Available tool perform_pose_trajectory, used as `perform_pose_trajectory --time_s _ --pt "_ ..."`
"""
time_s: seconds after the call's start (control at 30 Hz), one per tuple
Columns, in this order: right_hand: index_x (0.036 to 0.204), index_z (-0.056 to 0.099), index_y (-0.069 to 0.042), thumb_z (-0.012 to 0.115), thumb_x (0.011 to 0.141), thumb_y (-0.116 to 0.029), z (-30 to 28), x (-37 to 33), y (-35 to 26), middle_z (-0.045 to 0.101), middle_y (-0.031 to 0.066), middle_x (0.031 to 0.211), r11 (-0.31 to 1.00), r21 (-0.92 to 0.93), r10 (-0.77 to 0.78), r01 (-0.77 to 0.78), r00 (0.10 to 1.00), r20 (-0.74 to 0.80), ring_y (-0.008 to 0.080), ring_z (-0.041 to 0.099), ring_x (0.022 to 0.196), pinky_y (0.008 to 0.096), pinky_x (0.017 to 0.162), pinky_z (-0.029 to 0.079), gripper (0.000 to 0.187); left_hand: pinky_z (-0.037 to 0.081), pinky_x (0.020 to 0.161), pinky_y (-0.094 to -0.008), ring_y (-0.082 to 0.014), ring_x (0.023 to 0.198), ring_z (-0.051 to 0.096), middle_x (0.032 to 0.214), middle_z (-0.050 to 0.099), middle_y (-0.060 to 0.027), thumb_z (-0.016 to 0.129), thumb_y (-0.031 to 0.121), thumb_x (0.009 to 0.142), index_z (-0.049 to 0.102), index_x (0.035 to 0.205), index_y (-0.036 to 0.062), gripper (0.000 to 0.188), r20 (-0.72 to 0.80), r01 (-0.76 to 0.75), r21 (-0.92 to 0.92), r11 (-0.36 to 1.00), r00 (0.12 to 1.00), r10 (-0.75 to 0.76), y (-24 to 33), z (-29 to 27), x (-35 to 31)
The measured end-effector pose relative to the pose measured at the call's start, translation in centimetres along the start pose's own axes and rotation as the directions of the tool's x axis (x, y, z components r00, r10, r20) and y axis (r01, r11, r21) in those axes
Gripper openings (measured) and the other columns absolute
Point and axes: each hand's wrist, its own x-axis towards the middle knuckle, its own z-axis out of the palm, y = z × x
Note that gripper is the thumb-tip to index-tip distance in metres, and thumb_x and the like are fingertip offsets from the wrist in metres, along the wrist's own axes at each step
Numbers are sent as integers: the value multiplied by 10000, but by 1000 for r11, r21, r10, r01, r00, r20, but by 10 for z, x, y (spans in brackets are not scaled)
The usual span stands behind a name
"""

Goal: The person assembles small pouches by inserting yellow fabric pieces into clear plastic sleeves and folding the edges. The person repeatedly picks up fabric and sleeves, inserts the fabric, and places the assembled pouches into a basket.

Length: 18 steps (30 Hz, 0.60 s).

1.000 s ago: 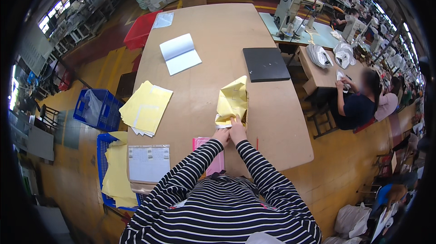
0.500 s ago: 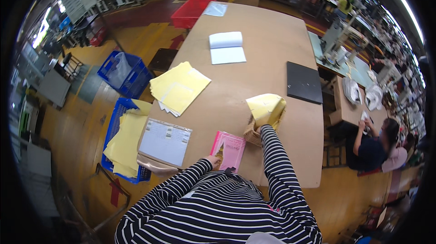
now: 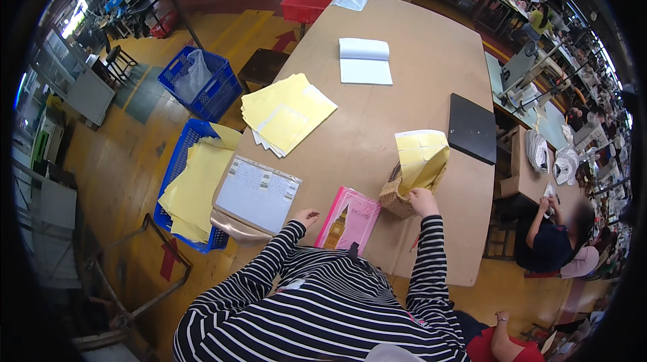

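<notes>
A woven tan basket stands before you with a yellow sheet rising out of it, bent into a curve, its upper part spread above the rim and scattered with small dark marks. Your right hand is at the near side of the basket, its exact grip unclear. Just left of the basket and closer to you, a pink book lies flat and slightly turned, clock-tower cover up.

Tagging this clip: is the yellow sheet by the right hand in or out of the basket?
Partly in: the yellow sheet dips into the wicker basket, its top standing above the rim.
</notes>
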Motion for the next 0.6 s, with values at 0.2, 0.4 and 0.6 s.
perform_pose_trajectory --time_s 0.2,0.4,0.6 --pt "972 638 26 559 854 -21 17 -73 -39 660 148 990 852 424 -157 308 922 -355 287 635 923 336 844 480 150 480 880 -309 -224 976 628 1070 653 -146 659 222 809 589 1167 43 406 -37 32 144 989 999 -27 -16 -36 55" --pt "958 635 15 548 860 -9 51 -113 -61 639 157 1049 855 399 -204 330 923 -326 314 611 979 341 851 478 133 389 992 -445 -323 1178 486 1255 514 -182 689 206 738 454 1300 109 618 -405 240 387 890 912 -70 -9 -95 139" --pt "944 633 26 552 855 -16 76 -130 -69 635 177 1039 891 398 -110 220 954 -280 324 609 982 354 863 474 127 273 1104 -441 -373 1362 198 1499 87 -179 726 216 714 164 1461 245 935 -582 394 214 894 786 -207 12 -139 182"
